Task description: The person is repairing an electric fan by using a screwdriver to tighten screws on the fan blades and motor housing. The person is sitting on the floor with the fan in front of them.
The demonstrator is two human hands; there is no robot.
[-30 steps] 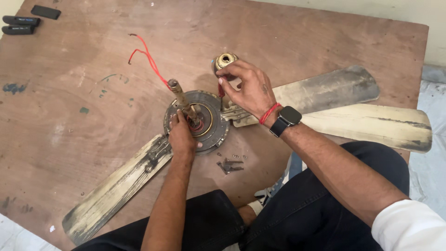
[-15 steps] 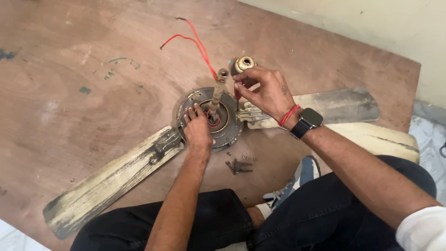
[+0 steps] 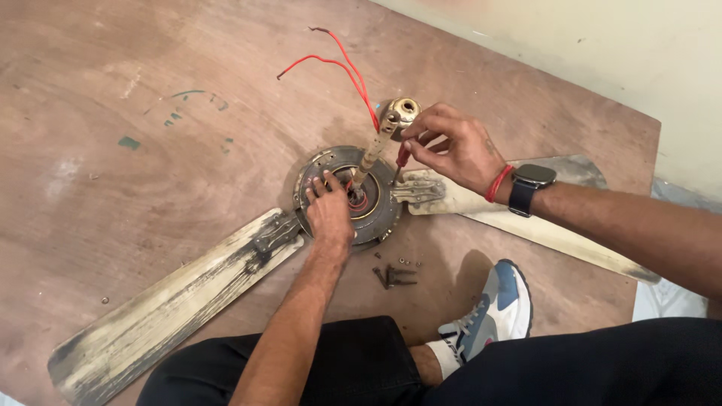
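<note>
Beside loose screws — left hand presses fan motor; right hand pinches a screwdriver.

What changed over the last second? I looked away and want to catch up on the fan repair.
The right hand lifted off the fan hub and now pinches a red-handled screwdriver beside the rod, tip down by the blade bracket. The left hand stayed flat on the hub. The red wires, loose screws and blades look unmoved on the board; only the camera view shifted.
</note>
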